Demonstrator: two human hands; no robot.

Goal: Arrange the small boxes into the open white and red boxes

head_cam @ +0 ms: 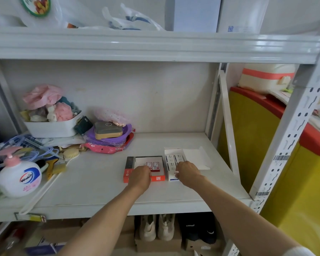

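Observation:
An open red box (157, 178) lies on the shelf (100, 180), with two small red-and-white boxes (154, 166) inside at its right. My left hand (139, 176) rests over its near left part, fingers curled down into it; what they hold is hidden. Right of it stands an open white box (171, 177) with its lid (196, 157) folded out to the right and several small white-and-blue boxes (174, 159) inside. My right hand (187, 172) covers its near right corner, fingers bent onto the small boxes.
Left on the shelf are a hand-soap bottle (18, 179), brushes (53, 168), a white basket of cloths (52, 126) and purple and pink items (109, 137). A shelf post (292, 130) stands at right, a yellow bin (262, 145) behind it. Shoes (156, 228) sit below.

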